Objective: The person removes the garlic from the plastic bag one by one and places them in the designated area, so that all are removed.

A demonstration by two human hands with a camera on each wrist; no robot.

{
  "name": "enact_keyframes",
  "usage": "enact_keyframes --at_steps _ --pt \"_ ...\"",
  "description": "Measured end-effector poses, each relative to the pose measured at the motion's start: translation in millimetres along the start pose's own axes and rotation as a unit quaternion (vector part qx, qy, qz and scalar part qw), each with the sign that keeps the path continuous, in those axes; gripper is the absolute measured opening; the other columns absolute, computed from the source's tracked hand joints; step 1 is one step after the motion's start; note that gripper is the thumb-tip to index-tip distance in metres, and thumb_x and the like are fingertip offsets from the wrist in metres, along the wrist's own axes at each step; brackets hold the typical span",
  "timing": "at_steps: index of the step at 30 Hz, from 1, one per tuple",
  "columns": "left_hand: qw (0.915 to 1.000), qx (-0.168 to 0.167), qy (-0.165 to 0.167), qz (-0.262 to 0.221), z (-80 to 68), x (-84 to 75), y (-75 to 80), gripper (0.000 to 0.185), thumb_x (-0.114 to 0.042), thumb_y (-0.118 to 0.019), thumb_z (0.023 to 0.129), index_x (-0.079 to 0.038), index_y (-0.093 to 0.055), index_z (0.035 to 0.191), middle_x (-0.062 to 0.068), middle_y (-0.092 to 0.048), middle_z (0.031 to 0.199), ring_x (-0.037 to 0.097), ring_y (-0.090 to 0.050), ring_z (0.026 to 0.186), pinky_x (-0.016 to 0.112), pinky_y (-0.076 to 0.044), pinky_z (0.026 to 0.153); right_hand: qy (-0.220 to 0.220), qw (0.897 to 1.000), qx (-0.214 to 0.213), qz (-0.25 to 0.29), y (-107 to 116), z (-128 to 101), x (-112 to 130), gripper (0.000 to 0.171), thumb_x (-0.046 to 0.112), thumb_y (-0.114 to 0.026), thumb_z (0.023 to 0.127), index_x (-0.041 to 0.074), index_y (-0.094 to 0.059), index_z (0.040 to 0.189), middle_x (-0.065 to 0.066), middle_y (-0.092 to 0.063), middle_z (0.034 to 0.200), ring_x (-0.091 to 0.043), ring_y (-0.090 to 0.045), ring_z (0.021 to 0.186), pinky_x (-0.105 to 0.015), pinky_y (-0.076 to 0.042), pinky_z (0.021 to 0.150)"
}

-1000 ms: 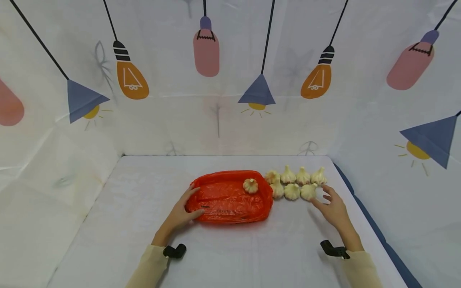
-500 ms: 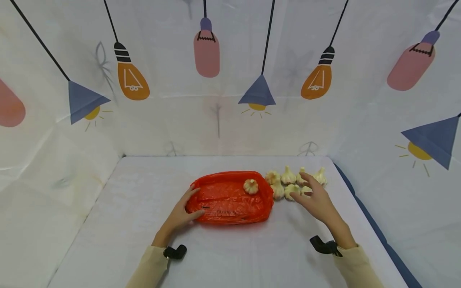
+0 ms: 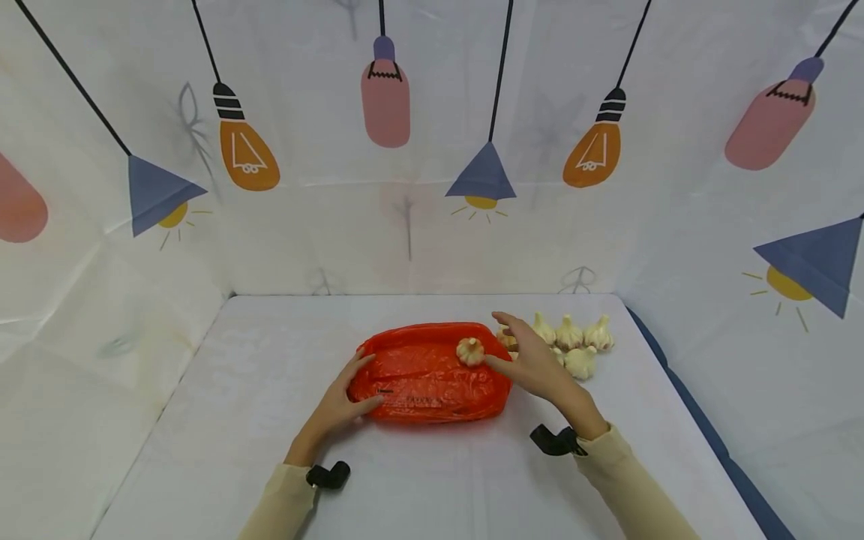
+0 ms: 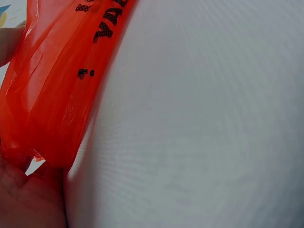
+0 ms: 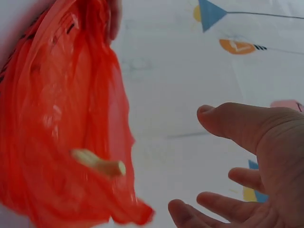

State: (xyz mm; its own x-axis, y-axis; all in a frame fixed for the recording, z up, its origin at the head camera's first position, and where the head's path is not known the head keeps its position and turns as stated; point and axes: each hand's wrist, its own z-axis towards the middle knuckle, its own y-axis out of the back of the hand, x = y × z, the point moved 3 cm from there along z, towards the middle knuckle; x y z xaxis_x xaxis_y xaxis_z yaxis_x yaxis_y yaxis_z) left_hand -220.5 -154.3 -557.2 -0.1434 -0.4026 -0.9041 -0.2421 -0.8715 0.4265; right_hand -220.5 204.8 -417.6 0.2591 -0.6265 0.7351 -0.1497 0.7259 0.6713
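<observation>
In the lower left of the head view a pale sleeve leads up to the left hand (image 3: pixel 340 401), which lies at the left end of the red plastic bag (image 3: pixel 421 379). Its thumb and fingers curl onto the bag's edge, and the left wrist view shows the red film gathered against the palm. The bag lies flat on the white counter (image 3: pixel 223 420) at the centre of the frame, its long axis running left to right.

On the bag's upper right part sits a single garlic bulb (image 3: pixel 470 350), stem up. Just right of it is the right hand (image 3: pixel 533 364), fingers spread and relaxed, holding nothing. The thumb tip points at the bulb from the lower right and the index finger arches over from the upper right. Whether a fingertip touches the bulb cannot be told. This hand is plainly the nearer one, and the bulb lies to its left.

Further right, behind and beside that hand, a cluster of garlic bulbs (image 3: pixel 582 339) rests on the counter near the right edge.
</observation>
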Motion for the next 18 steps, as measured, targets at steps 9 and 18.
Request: enact_keyframes --at_steps 9,18 --pt "1.0000 0.003 -0.004 -0.002 -0.7 -0.5 -1.2 0.085 -0.038 -0.081 0.088 -0.022 -0.038 0.159 0.002 -0.015 0.174 0.038 -0.015 0.159 0.070 -0.019 0.122 -0.003 0.998 0.046 -0.044 -36 34 -5 0.083 0.030 -0.073 0.093 0.003 -0.030 0.159 -0.027 -0.047 0.153 -0.043 -0.053 0.134 -0.059 -0.048 0.108" --pt "1.0000 0.003 -0.009 0.003 -0.3 -3.2 -1.9 0.085 -0.037 -0.080 0.088 -0.019 -0.038 0.159 0.003 -0.015 0.174 0.039 -0.014 0.159 0.070 -0.018 0.122 -0.013 0.995 0.090 -0.040 -60 51 -12 0.092 0.025 -0.078 0.090 0.002 -0.024 0.161 -0.027 -0.053 0.148 -0.038 -0.057 0.130 -0.054 -0.050 0.106"
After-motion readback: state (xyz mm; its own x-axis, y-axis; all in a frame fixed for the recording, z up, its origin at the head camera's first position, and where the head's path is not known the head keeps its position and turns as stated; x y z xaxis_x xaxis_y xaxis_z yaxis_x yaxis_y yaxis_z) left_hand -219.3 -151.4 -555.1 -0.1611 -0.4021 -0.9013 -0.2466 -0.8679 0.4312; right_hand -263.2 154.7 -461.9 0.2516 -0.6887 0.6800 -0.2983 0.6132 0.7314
